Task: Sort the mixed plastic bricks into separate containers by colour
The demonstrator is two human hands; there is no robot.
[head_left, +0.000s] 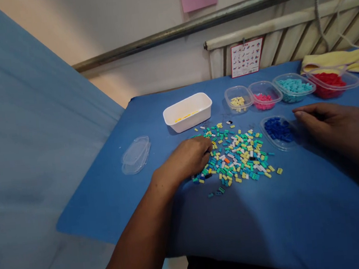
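Observation:
A loose pile of small toy building bricks, mostly yellow, green, teal and white, is spread over the blue table. My left hand rests at the pile's left side with fingers curled down among the bricks; whatever is in them is hidden. To the right, my right hand hovers beside a clear tub of dark blue bricks. Its thumb and forefinger are pinched together, and I cannot make out anything between them. A few bricks lie apart near the pile's front edge.
Behind the pile stands a white box with some yellow pieces inside. Clear tubs of cream bricks, pink bricks, light blue bricks and red bricks line the back. Clear lids lie left; a yellow cloth lies back right.

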